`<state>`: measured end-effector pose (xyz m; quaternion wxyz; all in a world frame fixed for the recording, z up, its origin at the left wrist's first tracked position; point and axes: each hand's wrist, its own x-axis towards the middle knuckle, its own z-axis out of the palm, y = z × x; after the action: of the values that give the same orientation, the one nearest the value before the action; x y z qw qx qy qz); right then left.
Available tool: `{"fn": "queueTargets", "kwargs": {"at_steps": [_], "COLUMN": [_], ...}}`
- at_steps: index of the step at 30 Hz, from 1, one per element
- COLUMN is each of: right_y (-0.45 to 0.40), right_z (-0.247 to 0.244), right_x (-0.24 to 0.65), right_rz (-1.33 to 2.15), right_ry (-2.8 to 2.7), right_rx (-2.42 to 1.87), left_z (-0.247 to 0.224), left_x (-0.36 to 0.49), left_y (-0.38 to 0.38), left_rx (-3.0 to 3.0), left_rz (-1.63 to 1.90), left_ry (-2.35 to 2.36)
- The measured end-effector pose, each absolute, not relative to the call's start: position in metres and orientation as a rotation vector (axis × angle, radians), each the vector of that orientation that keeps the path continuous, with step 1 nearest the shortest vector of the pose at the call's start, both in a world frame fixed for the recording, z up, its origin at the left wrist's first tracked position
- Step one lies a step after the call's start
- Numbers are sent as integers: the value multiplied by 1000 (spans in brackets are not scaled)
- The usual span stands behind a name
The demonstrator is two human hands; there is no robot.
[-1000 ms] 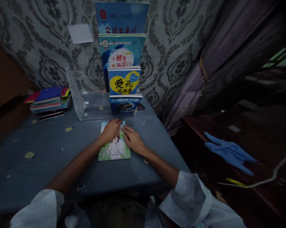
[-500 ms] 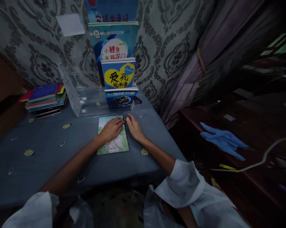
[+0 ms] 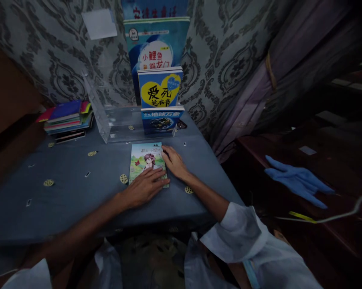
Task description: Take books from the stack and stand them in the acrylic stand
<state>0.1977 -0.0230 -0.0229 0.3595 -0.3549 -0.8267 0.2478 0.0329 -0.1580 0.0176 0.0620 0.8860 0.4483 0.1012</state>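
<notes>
Left hand (image 3: 144, 186), fingers extended and slightly apart, lies across the near part of a rectangular green-and-blue illustrated book (image 3: 144, 159) flat on the grey-blue cloth-covered table (image 3: 71, 204); right hand (image 3: 176, 163), fingers loosely together, rests at its far right edge. Light, even pressure should prevent sliding.

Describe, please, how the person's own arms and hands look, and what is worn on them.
The left hand and right hand wear no gloves; I can see no rings or watch. The right sleeve is pale, loose and wide at its opening. The left sleeve, also pale, shows only partly.
</notes>
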Motion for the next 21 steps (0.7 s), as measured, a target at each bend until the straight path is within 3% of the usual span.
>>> {"fn": "queueTargets", "kwargs": {"at_steps": [10, 21], "right_y": [-58, -63], "right_z": [-33, -27], "right_x": [197, 201], "right_rz": [549, 542], "right_ry": [-2300, -2322], "right_rx": [-956, -942], "left_z": [-10, -16], "left_x": [-17, -21], "left_y": [-136, -121], "left_rx": [2355, 2292], "left_rz": [480, 463], "left_ry": [1913, 2085]}}
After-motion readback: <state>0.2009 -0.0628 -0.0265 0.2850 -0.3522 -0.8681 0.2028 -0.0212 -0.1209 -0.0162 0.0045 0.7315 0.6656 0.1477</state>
